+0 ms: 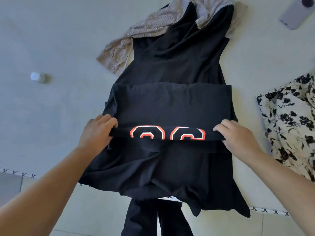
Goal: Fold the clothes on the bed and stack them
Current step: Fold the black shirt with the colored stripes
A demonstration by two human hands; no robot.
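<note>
Both hands pinch the near folded edge of a black numbered shirt (170, 106): the left hand (97, 132) has its grip closed on the left end of the fold, the right hand (238, 137) has its grip closed on the right end. Between them the fold runs straight across, showing the top halves of orange-and-white numerals (167, 133).

The shirt lies in the middle of the bed (51, 116), on top of a larger black dress (179, 53) spread beneath it. Folded so, its long axis runs left to right, across the dress, whose own length runs away from the person toward a beige striped top (144, 26) at the far end. A floral garment (293, 120) lies to the right, apart from the shirt; a phone (296, 12) and a small white object (38, 77) rest farther out.

The risk, as I judge it, is black on black: a pinch taken too deep could catch the dress along with the shirt and drag both. Uneven pull between the two hands would skew the fold, and the loose cloth hanging at the near bed edge could slide off.
</note>
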